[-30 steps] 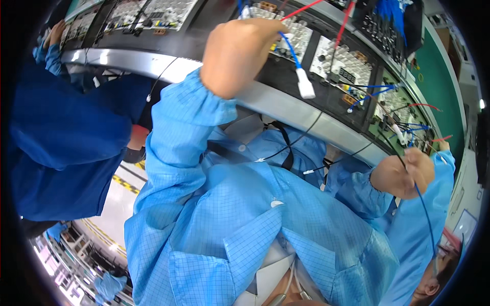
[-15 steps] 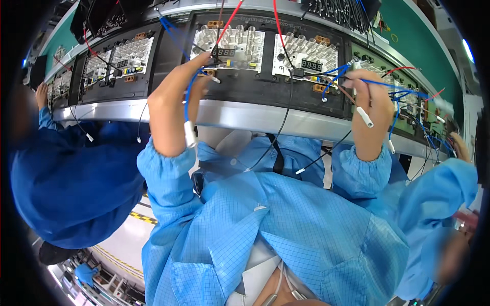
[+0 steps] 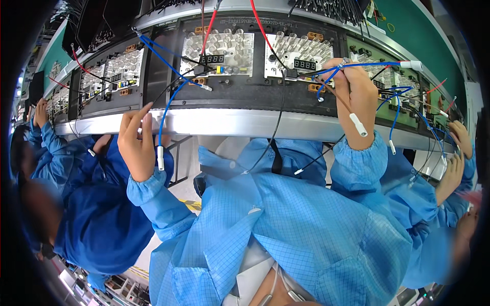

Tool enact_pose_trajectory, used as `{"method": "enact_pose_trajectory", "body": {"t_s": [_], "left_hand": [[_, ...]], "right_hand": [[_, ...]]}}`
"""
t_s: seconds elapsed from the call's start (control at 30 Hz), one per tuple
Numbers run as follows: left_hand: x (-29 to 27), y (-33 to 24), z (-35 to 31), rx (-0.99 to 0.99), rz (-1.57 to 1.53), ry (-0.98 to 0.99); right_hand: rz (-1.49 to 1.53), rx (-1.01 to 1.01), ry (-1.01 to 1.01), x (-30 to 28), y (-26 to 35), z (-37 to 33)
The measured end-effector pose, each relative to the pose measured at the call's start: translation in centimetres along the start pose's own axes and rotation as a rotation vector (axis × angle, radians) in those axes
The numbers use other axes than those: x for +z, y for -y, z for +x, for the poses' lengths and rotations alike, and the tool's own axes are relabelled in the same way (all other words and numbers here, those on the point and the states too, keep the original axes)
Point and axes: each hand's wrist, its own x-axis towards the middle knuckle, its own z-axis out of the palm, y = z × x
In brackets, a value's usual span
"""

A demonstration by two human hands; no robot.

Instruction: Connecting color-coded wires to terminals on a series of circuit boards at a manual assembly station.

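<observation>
My right hand (image 3: 359,97) pinches a bunch of blue wires (image 3: 372,64) at the right edge of a white circuit board (image 3: 298,53). One of these wires reaches right to a white sleeve. A brown wire ending in a white terminal (image 3: 358,125) hangs across my right wrist. My left hand (image 3: 137,145) is at the metal rail, thumb and index finger around a thin black wire (image 3: 171,87) from another white board (image 3: 218,53). Beside it dangles a blue wire (image 3: 162,120) with a white terminal.
The boards sit in black fixtures (image 3: 229,94) behind a silver rail (image 3: 229,122). Red wires (image 3: 261,25) come down from above. Co-workers sit close on both sides; at the right, a co-worker's hand (image 3: 451,178) is near hanging wires. Bundled black wires (image 3: 337,10) lie beyond.
My left hand has left the board and moved down and left to the rail. The blue wire hangs further left. My right hand keeps its pinch while the boards appear slightly shifted left.
</observation>
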Motion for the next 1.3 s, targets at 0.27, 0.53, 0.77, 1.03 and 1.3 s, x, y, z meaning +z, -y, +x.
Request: {"method": "enact_pose_trajectory", "body": {"t_s": [0.27,0.53,0.77,1.03,1.3], "left_hand": [[-0.3,0.2,-0.7,-0.118,-0.184,0.192],[2.2,-2.5,-1.2,-0.143,-0.526,0.536],[0.3,-1.0,-0.2,-0.109,-0.469,0.462],[2.0,1.0,0.2,-0.015,-0.144,0.093],[4.8,0.3,0.6,0.045,-0.15,-0.03]], "right_hand": [[-0.024,-0.001,0.102,-0.4,-0.6,0.5],[-0.164,0.023,0.068,0.1,-0.3,1.2],[-0.235,0.036,0.047,0.1,-0.5,0.7],[-0.153,-0.132,0.129,-1.1,0.9,-1.1],[-0.101,-0.119,0.169,-1.9,2.0,-2.8]]}}
